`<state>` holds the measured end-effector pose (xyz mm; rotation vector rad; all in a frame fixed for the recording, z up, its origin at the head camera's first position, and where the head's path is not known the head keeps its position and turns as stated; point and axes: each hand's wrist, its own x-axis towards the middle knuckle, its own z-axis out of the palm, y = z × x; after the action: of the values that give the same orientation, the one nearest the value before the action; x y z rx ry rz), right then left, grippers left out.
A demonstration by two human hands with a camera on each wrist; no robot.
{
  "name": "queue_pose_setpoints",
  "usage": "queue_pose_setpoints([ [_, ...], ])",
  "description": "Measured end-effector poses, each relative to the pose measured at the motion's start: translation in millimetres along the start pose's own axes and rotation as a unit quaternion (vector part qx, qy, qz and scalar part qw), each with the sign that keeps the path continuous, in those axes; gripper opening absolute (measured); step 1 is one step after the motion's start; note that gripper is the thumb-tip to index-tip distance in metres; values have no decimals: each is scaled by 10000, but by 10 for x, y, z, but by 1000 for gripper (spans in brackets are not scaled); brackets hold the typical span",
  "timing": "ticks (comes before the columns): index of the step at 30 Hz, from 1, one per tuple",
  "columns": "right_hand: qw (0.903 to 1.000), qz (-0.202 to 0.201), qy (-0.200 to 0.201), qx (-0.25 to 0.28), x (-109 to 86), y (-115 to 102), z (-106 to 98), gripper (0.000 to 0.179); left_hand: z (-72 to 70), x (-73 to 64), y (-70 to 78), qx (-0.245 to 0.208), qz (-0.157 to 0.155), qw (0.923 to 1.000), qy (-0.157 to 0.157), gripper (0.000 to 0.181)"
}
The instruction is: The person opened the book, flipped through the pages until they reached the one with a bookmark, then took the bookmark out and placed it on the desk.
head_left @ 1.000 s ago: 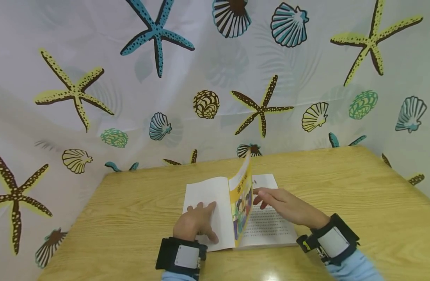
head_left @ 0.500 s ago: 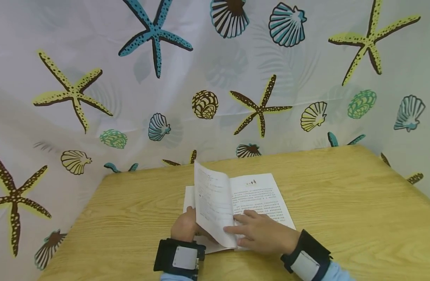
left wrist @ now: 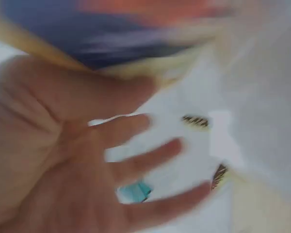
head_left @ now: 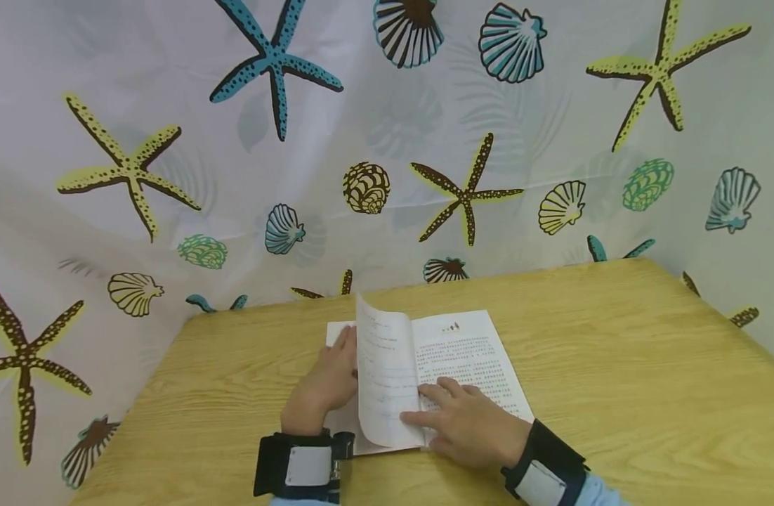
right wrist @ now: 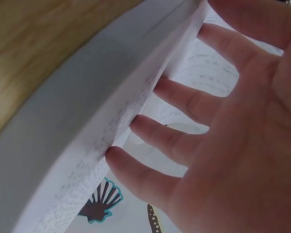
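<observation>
Book [head_left: 431, 365] is laid open on a wooden table [head_left: 627, 337], set between and beneath the two hands. One raised leaf [head_left: 387, 379] is bent up from the spine, just to the right of the left hand [head_left: 324, 386], and part of that hand's fingers is hidden behind it in the head view. The left hand is placed over the left page [head_left: 348, 427]; in its wrist view the fingers are stretched out and parted, with nothing gripped. A coloured print [left wrist: 126, 39] in dark blue and orange-red, badly blurred, is seen beside the left thumb; whether the two are touching cannot be told. The right hand [head_left: 466, 422] is set low on the right page [head_left: 482, 358], close to the spine, its fingers spread and nearly straight, the fingertips pressed to the paper and nothing grasped. Its thumb is pointed toward the lower part of the raised leaf. Beyond the right hand, lines of print are shown on the right page, headed by a small reddish mark [head_left: 451, 327]. A black strap with a pale plate is worn on each wrist, the left strap [head_left: 307, 465] and the right strap [head_left: 545, 467], with light blue sleeves [head_left: 598, 492] behind them. Well beyond both hands, a white cloth [head_left: 387, 105] printed with starfish and shells is hung along the table's far edge
</observation>
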<state>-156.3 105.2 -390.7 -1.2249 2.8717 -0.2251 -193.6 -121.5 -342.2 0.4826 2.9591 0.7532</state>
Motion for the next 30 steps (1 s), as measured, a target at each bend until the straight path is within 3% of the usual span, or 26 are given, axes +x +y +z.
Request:
queue_pose_setpoints([
  [4, 9999, 87, -104, 46, 17, -18, -11, 43, -155, -38, 19, 217, 206, 9947, 980, 68],
  [6, 9998, 97, -148, 29, 23, -26, -18, 42, -178, -53, 49, 452, 301, 9933, 1019, 67],
  [8, 9998, 82, -163, 12, 30, -31, -21, 42, -150, -50, 79, 503, 359, 9958, 673, 63],
  [11, 9997, 95, -226, 23, 34, -37, -26, 43, -17, -2, 108, 355, -38, 9984, -435, 71],
  [13, 9996, 103, -255, 20, 35, -39, -25, 44, 97, 44, 104, 257, -469, 9923, -1115, 83],
  [15, 9996, 114, -275, -22, 37, -39, -19, 44, 202, 94, 88, 314, -783, 9849, -1509, 91],
  [19, 9995, 128, -253, -137, 45, -38, -8, 45, 312, 159, 56, 454, -997, 9800, -1658, 99],
  [25, 9994, 143, -260, -155, 47, -35, -14, 45, 339, 177, 79, 599, -969, 9795, -1662, 103],
  [30, 9994, 203, -149, 224, 19, 86, -82, 42, 351, 168, 88, 525, -1057, 9804, -1577, 105],
])
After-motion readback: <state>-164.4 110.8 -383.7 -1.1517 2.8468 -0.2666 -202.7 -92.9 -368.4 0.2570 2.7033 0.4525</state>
